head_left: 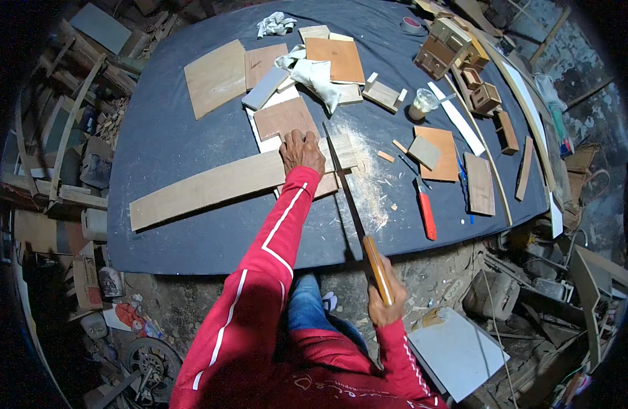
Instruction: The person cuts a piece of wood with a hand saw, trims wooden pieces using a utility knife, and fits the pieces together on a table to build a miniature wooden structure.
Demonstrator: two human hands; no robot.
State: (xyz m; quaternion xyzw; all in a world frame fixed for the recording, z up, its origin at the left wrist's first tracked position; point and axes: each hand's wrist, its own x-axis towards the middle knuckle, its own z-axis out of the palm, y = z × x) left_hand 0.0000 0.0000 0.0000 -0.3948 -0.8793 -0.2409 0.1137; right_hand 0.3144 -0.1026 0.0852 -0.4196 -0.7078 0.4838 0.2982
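A long wooden plank (212, 185) lies slantwise over the table, its right part resting on smaller wooden pieces. My left hand (302, 152) presses down on it with bent fingers, holding it against the pieces below. My right hand (385, 300) is closed around the wooden handle of a handsaw (349, 198). The saw's dark blade crosses the plank near its right end, just right of my left hand, its tip pointing away from me. Pale sawdust (372, 198) is scattered right of the blade. How deep the blade sits in the wood I cannot tell.
A red-handled tool (425, 211) lies right of the sawdust, near a plastic cup (423, 104). Small wooden cabinets (445, 49) stand at the far right. Flat boards (216, 78) and a white cloth (316, 80) lie beyond the plank. A pale panel (458, 351) is below the table.
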